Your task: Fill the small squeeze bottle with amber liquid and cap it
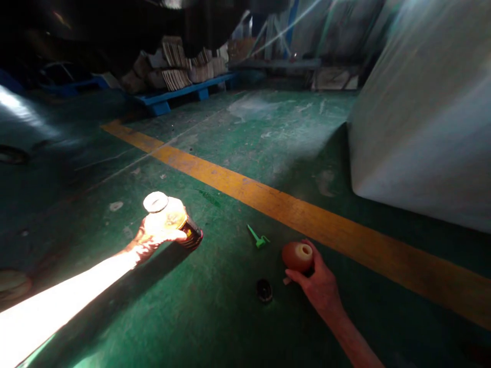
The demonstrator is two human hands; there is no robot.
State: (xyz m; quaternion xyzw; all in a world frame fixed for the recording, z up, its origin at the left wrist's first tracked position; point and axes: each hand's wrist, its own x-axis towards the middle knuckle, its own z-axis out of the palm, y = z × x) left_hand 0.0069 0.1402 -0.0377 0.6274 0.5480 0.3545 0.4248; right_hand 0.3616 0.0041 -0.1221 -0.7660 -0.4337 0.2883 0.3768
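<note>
My left hand [155, 232] is wrapped round a bottle [193, 234] with a dark, colourful label and a pale round top. Strong light washes out much of the bottle and the arm. On the right, my right hand [322, 286] grips a rounded orange-brown squeeze bottle [293, 257], whose pale neck is uncapped. Between the hands a bright green pointed nozzle [258, 238] lies on the floor. A small black cap [264, 290] rests nearer to me, left of my right hand. Something small and pale shows beneath the squeeze bottle, too hidden to name.
The green floor [215, 317] is crossed diagonally by a yellow line [238, 184]. A large whitish block [425, 128] stands at the right. Farther back, a blue pallet [184, 93] carries stacked cardboard-like pieces [176, 76]. A round object [13, 282] shows at the left edge.
</note>
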